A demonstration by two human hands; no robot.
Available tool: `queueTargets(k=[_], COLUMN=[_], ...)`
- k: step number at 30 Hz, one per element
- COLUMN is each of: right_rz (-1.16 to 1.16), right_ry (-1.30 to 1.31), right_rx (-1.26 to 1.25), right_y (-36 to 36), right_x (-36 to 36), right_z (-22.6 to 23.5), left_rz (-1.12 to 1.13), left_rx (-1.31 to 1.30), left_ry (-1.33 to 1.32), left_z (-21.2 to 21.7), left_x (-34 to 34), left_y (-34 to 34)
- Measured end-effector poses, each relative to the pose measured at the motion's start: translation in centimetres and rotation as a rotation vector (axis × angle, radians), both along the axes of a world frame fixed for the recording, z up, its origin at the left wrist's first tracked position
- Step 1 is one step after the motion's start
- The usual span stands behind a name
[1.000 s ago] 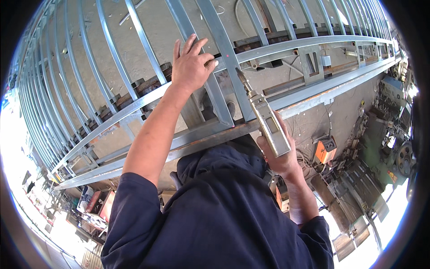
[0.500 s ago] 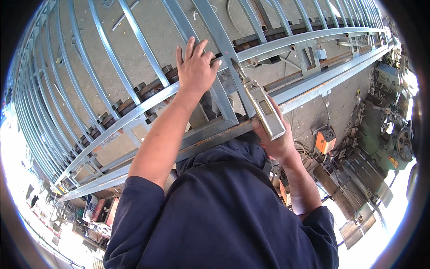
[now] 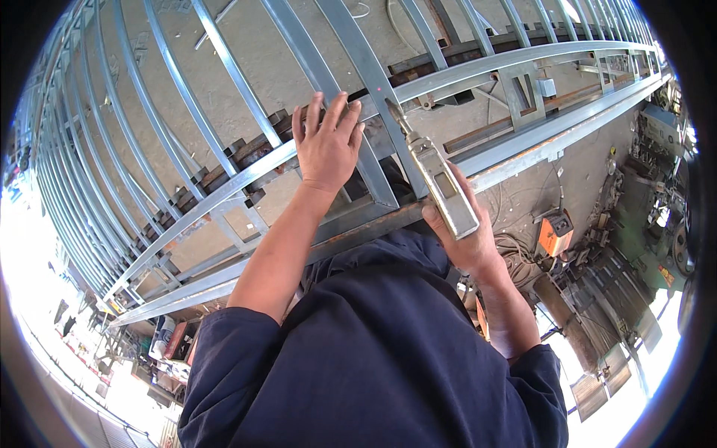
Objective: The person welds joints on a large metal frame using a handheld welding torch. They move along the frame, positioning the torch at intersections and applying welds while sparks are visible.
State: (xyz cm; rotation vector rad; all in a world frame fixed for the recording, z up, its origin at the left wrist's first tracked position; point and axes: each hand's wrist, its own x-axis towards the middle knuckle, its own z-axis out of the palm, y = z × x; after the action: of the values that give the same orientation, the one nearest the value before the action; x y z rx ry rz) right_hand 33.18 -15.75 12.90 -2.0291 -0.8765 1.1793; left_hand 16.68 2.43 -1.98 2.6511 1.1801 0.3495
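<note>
My right hand (image 3: 469, 237) is wrapped round a handheld laser welding gun (image 3: 441, 184), a boxy metal body with a narrow nozzle. Its tip points away from me, close to an upright flat bar (image 3: 364, 54) of a galvanized steel frame. A small red dot shows on that bar just beyond the tip. To the left, my left hand (image 3: 328, 145) lies palm down with its fingers spread, over the frame's long cross rail (image 3: 258, 165) and beside a slanting bar (image 3: 300, 48). The gun's grip is hidden by my right hand.
Many parallel steel bars (image 3: 168, 56) fan out to the left and far right. A rusty-edged beam (image 3: 515, 174) runs near my body. On the floor at right stand an orange machine (image 3: 555, 233) with cables, and green machinery (image 3: 635, 224).
My left hand has slid a little nearer to me along the slanting bar, fingers still spread. My right hand and the welding gun hold nearly the same place; the view has shifted slightly.
</note>
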Motion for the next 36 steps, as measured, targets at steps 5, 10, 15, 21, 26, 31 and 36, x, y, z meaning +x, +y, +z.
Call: queueTargets(k=[5,10,15,21,26,31,36], right_rz=[0.015,-0.008,-0.128,-0.188,-0.191,-0.194,-0.156], right_ry=[0.027,0.063,0.177,0.210,0.189,0.191,0.144], right_rx=[0.040,0.045,-0.057,-0.053,-0.043,0.006,0.041], right_y=[-0.5,-1.7,-3.0,-3.8,-3.8,-4.2,-3.4], right_x=[0.9,1.6,2.4,2.8,3.0,2.8,3.0], right_z=[0.0,-0.4,-0.6,-0.9,-1.2,-1.5,-1.2], left_rz=[-0.109,-0.131,-0.243,-0.382,-0.340,-0.160,-0.001], left_rx=[0.023,-0.048,-0.163,-0.219,-0.303,-0.529,-1.056], left_ry=[0.124,0.260,0.490,0.528,0.407,0.009,-0.342], left_z=[1.3,1.2,2.2,3.2,2.8,3.0,4.8], left_x=[0.2,1.4,3.2,4.7,4.4,2.1,1.1], left_y=[0.7,3.0,6.7,8.5,9.0,9.0,9.1])
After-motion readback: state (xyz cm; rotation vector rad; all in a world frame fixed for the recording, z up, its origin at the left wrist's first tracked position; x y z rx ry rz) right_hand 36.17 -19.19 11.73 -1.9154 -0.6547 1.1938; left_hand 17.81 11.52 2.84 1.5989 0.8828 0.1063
